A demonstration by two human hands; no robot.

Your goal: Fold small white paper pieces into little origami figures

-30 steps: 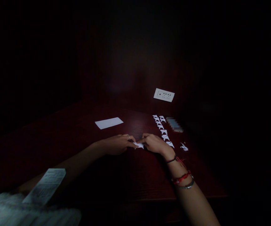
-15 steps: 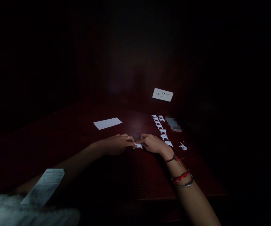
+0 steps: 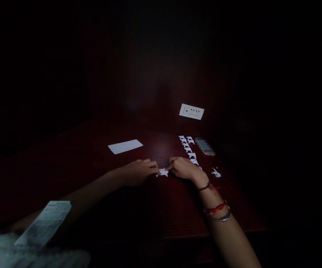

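Note:
A small white paper star (image 3: 163,172) lies flat on the dark red table (image 3: 174,216) between my hands. My left hand (image 3: 140,172) comes in from the left, its fingertips pressed on the star's left side; a ring shows on one finger. From the right, my right hand (image 3: 183,167) reaches in with its index fingertip on the star's upper right and the other fingers curled. Bracelets circle the right wrist. Beyond that hand, several white paper stars (image 3: 192,156) lie in a slanting row, the nearest partly hidden by the hand.
A white paper strip (image 3: 125,146) lies at the back left. Small paper scraps (image 3: 216,172) and a blurred phone (image 3: 205,146) are on the right. A socket plate (image 3: 191,111) sits on the wall behind. Printed paper (image 3: 46,223) shows at lower left, near pale cloth.
My right hand has shifted slightly up and right, uncovering more of the star. It now covers part of the nearest star in the row. The left hand stays on the star.

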